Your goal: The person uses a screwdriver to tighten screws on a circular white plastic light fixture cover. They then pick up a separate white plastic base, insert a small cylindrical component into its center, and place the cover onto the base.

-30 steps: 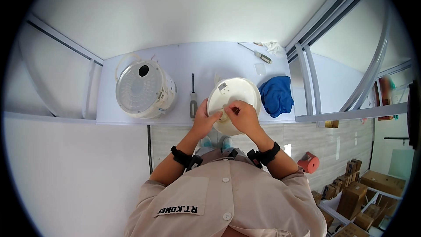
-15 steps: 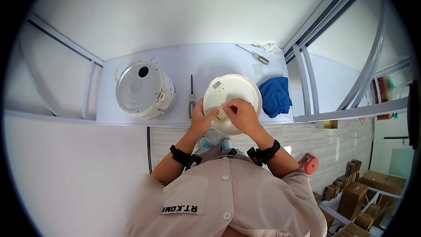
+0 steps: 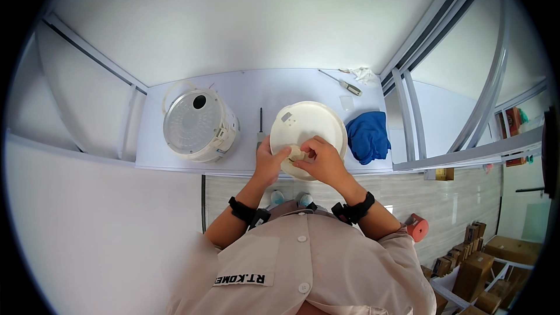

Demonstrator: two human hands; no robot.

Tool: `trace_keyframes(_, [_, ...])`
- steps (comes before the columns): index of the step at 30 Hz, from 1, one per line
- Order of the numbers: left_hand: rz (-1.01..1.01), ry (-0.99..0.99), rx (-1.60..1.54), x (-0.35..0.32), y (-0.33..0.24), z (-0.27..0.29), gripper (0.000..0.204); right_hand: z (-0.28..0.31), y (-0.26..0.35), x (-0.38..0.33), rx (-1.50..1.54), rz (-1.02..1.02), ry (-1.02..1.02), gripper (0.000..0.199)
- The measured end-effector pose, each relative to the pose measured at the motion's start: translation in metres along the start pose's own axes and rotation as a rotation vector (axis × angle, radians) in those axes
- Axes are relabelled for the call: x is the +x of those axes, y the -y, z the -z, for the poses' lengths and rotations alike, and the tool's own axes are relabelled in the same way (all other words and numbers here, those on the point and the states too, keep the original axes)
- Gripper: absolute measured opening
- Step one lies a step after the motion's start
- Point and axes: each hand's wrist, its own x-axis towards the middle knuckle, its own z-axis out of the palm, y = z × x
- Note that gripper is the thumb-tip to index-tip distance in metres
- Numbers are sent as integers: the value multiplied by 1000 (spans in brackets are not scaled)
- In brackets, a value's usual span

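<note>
A cream-white round cover (image 3: 321,118), like an appliance lid, is at the table's front edge with a small grey patch and small holes on its far left part. My left hand (image 3: 270,160) is closed at its near left side, thumb reaching inward to a small cream piece (image 3: 296,153). My right hand (image 3: 322,160) is closed, fingertips pinching that piece from the right. Its exact kind cannot be made out. Left of my left hand lies a grey-handled screwdriver (image 3: 261,128), its handle partly behind the hand.
A white round appliance body (image 3: 198,125) with a grey disc top stands at the left. A blue cloth (image 3: 368,137) lies right of the cover. Farther back are a second screwdriver (image 3: 350,87), a small clear piece (image 3: 347,103) and crumpled white tissue (image 3: 366,74).
The view has shifted slightly, so the table sits a little lower. My right fingers have moved around the small cream piece, which now shows more between both hands.
</note>
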Motion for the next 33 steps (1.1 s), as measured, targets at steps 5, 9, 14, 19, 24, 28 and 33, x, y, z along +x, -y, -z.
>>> trace_keyframes(5, [6,28,31,-4,2,-5,50,-8,0,0,-126,23,-68,40])
trace_keyframes(9, [-1,64,55,-4,4,-7,49,-11,6,1,-240,6,-126,43])
trace_keyframes(14, [1,83,92,-5,5,-9,50,-12,-1,2,-273,-44,-151,38])
trace_keyframes(19, [2,148,109,-6,4,-4,56,-17,-11,6,-255,-76,-158,36])
trace_keyframes(24, [10,85,127,-9,4,3,60,-22,-15,10,-207,-66,-113,37])
trace_keyframes(28, [6,16,109,-16,11,15,59,-24,-19,12,-158,-66,-42,35])
trace_keyframes(33, [20,-45,102,-25,11,33,59,-29,-15,12,-84,16,18,31])
